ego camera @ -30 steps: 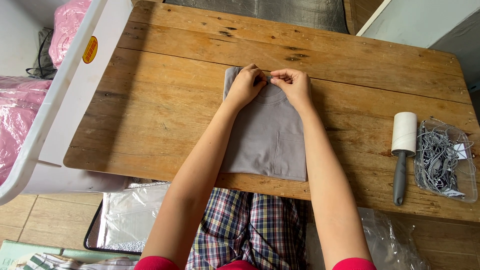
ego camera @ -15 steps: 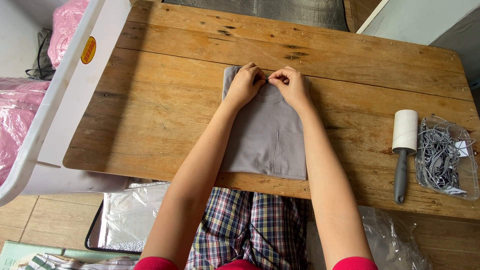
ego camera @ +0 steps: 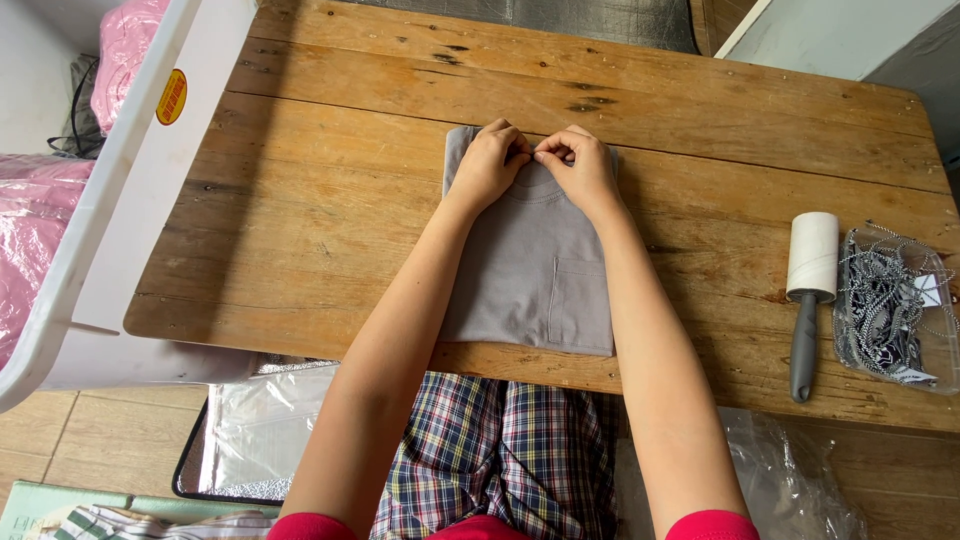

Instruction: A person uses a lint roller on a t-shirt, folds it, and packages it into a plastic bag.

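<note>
Pinching at the collar, the left hand (ego camera: 488,162) and right hand (ego camera: 578,170) meet fingertip to fingertip, each grip narrow and closed on the neckline of the folded grey shirt (ego camera: 535,265); whether something small sits between the fingertips I cannot tell. That shirt lies flat mid-worktop (ego camera: 300,230), pocket up. It looks soft, light and limp, best taken by its folded edges. A lint roller (ego camera: 806,290) and a clear tray of cords (ego camera: 895,305) sit well right.
</note>
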